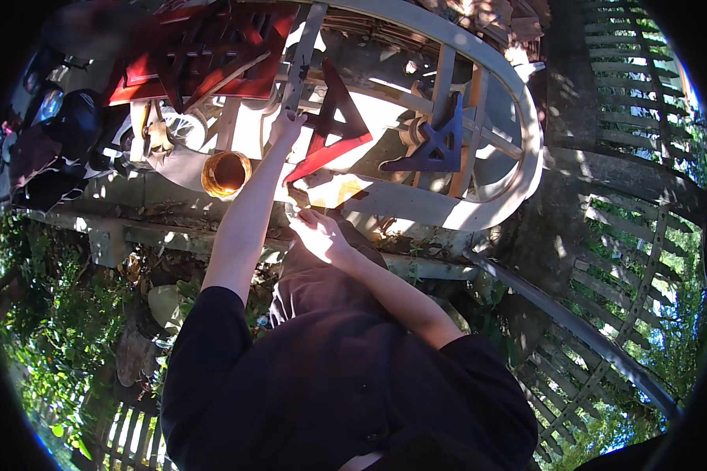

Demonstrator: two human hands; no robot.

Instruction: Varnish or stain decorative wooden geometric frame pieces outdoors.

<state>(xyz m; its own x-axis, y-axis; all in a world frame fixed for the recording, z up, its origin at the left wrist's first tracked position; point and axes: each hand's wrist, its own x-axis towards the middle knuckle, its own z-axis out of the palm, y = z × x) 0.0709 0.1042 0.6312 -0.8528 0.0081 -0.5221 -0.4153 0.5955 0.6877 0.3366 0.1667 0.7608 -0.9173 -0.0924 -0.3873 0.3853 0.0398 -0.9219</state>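
Observation:
A red openwork triangular bracket (339,125) stands tilted over a pale oval frame. My left hand (287,125) reaches up to its left side, fingers closed on it. Below its lower left corner, my right hand (324,238) is closed around what looks like a small paintbrush (292,210); its tip is close to that corner, though I cannot tell if they touch. A paint-streaked round pot (226,174) stands beside my left forearm, dark reddish inside. Further right, a dark blue-purple bracket (436,145) of similar shape lies on the frame.
The pale oval wooden frame (487,213) spans the work area. Red carved panels (212,59) lie at the far left, near another brush (159,137). Dark bags (63,149) sit left. A wooden slatted fence (620,204) stands right, plants (63,298) grow lower left.

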